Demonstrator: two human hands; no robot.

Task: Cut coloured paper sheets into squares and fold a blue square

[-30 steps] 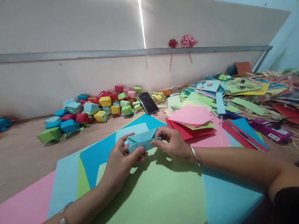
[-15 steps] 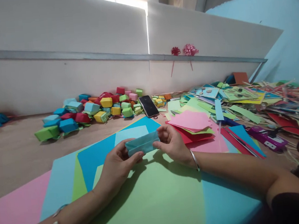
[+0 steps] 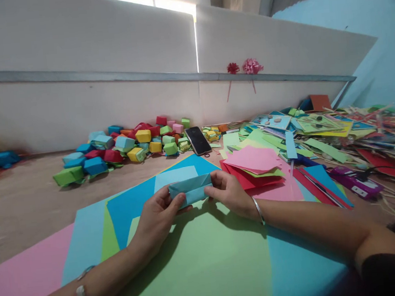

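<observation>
Between my two hands is a folded light-blue paper (image 3: 191, 189), long and narrow, with a crease along its length. My left hand (image 3: 160, 212) grips its left end, the thumb lying on the near face and the fingers behind. At the other end, my right hand (image 3: 228, 191) pinches the paper between thumb and fingers. Both hands are just above a pale green sheet (image 3: 208, 258), and their shadows fall on it. Under that sheet lie blue sheets (image 3: 120, 216) and a pink sheet (image 3: 30, 266).
Several small folded paper boxes (image 3: 96, 164) are heaped at the back left, beside a phone (image 3: 198, 141). Cut pink paper pieces (image 3: 252, 159) lie right of my hands. Further right are a pen (image 3: 318, 185), a purple power strip (image 3: 356, 184) with a cable, and piled paper scraps (image 3: 330, 149).
My left thumb has moved onto the near face of the folded paper, which now faces me more squarely. My right hand keeps its pinch. The view has shifted slightly.
</observation>
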